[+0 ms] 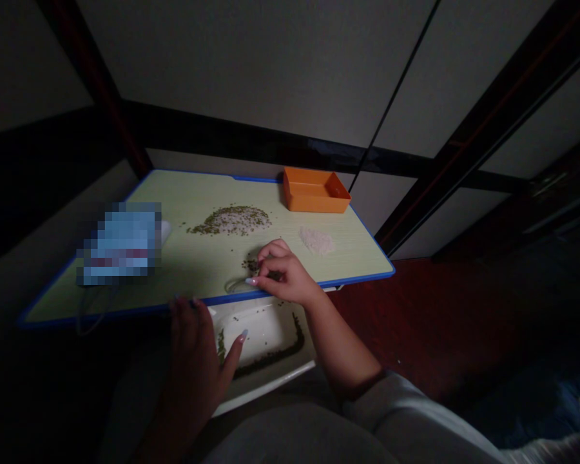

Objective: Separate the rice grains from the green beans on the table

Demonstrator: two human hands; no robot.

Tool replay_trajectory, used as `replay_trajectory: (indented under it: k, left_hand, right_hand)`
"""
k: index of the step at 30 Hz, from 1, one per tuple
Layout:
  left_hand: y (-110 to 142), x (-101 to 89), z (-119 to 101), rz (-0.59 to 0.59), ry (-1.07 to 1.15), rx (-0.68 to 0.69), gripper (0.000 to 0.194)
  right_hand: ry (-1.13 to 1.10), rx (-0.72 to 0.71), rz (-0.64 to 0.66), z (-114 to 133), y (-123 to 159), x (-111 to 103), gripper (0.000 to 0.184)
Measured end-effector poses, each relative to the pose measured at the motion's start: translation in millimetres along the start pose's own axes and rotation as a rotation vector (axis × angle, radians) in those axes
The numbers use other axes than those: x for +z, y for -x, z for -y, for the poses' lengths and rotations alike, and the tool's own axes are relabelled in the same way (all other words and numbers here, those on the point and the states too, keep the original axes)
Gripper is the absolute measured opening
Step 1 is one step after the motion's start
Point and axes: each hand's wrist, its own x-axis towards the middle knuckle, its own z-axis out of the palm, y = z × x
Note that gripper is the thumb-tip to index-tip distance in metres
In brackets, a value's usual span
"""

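Note:
My right hand (287, 276) is over the near edge of the table, its fingers curled and drawn together beside a small cluster of dark green beans (248, 263). What its fingertips hold, if anything, is too small to make out. By its thumb lies a thin, pale curved strip (231, 284). My left hand (196, 348) is open at the table's edge, fingertips by the blue rim and thumb stretched over a white tray (265, 325). Green beans line the tray's inner sides. Farther back on the table is a mixed pile of green beans and white grains (236, 220).
A pale green folding table (188, 190) with a blue rim carries a heap of white grains (316, 240) at right. Behind that heap stands an orange box (316, 201). A blurred-out light blue packet (123, 241) sits at left. Wall panels rise behind the table.

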Motion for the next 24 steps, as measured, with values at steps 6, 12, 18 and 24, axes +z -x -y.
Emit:
replay_trajectory:
  k: [6,12,18,24]
  left_hand:
    - [0,1.9,0,0.004,0.004,0.001,0.089]
    - [0,0.8,0,0.001,0.013,0.007,0.087]
    - [0,0.3,0,0.017,0.010,-0.012,0.089]
    - [-1,-1.8,-4,0.043,-0.045,-0.037,0.084]
  right_hand:
    - [0.017,0.000,-0.003,-2,2,1,0.030]
    - [-0.003,-0.082,-0.020,6,3,1,0.034]
    - [0.060,-0.072,-0.058,8,4,4,0.032]
    - [0.157,0.027,-0.353,7,4,4,0.028]
